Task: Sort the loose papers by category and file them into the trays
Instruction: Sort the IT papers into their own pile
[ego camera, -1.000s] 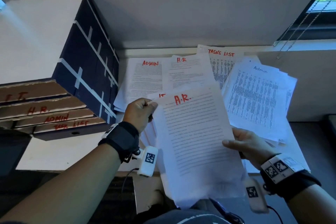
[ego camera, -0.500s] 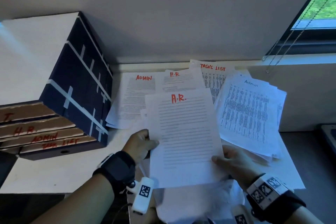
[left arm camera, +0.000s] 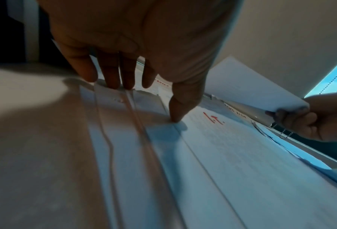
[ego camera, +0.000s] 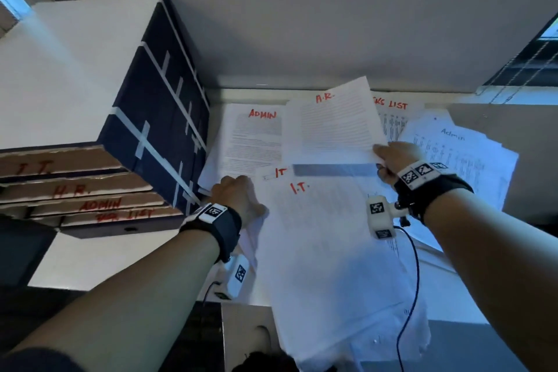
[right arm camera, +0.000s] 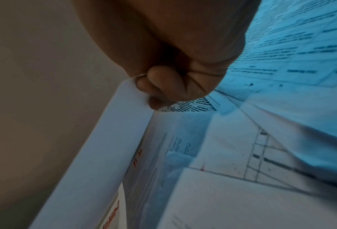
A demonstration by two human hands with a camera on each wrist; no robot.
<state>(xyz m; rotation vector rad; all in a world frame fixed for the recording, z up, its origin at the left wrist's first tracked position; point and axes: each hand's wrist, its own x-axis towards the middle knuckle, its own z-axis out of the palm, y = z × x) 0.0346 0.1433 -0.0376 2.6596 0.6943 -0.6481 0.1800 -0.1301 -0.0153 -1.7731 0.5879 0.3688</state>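
Right hand [ego camera: 389, 157]: we find it pinching the lower right corner of the sheet headed "H.R." [ego camera: 332, 127], fingers curled round the paper's edge; the right wrist view confirms the curled grip [right arm camera: 163, 86]. The sheet is lifted and tilted above the desk papers, between the "ADMIN" sheet [ego camera: 253, 139] and the "TASKS LIST" sheet [ego camera: 392, 109].

Left hand [ego camera: 238, 196]: we record it with fingers extended, pressing down on the left edge of the stack headed "I.T." [ego camera: 326, 251]. In the left wrist view the thumb [left arm camera: 181, 108] bears on the top sheet near the red heading, and the other fingers [left arm camera: 113, 72] rest on the papers just beyond. It grips nothing.

Stack headed "I.T.": lies flat on the desk nearest the person, its near end hanging over the desk edge. A second sheet marked "IT" [ego camera: 274, 172] shows just behind its top edge.

"ADMIN" sheet: flat on the desk, beside the tray unit and partly under the lifted sheet.

Pile with a printed table headed "Admin" [ego camera: 453, 148]: fanned on the right of the desk, beyond the right wrist.

Tray unit [ego camera: 157, 118]: dark box with pale tape lines, on the left of the desk [ego camera: 90, 257]. Its cardboard trays carry red labels, top to bottom: "I.T." [ego camera: 33, 167], "H.R." [ego camera: 71, 190], "ADMIN" [ego camera: 99, 205], and a lowest label we cannot fully read.

Wrist bands [ego camera: 217, 220] with square markers: one on each forearm.
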